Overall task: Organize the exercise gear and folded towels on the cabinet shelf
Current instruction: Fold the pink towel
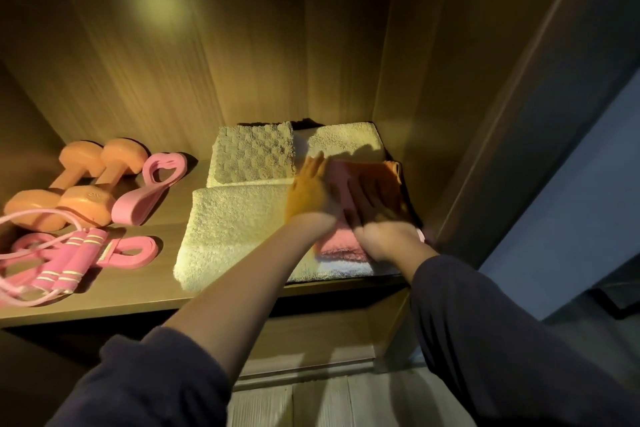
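- The shelf (pixel 166 291) sits in a wooden cabinet under warm light, with gear on the left and towels on the right.
- A large cream towel (pixel 235 229) lies folded at the near right and reaches the shelf's front edge.
- A checked towel (pixel 256 152) rests on the far part of the stack. Just right of it, in the far right corner, is a second cream towel (pixel 343 139).
- A pink towel (pixel 341 246) lies folded on the right end of the large cream towel, with an orange cloth (pixel 384 177) on its far side.
- The left hand (pixel 308 191) lies flat at the pink towel's left edge, fingers straight and together, pointing away.
- The right hand (pixel 377 215) lies flat on the pink towel just beside the left hand, fingers straight. Both hands are blurred, and neither pinches anything.
- Both arms wear dark sleeves (pixel 145 381) pushed up from the wrists.
- The left dumbbell (pixel 65 180) and right dumbbell (pixel 107 177), both orange, lie side by side at the far left.
- A pink heart-shaped grip (pixel 149 191) lies just right of the dumbbells.
- A pink jump rope (pixel 72 260) lies coiled at the near left, its two handles together. A pink loop (pixel 131 253) lies beside them.
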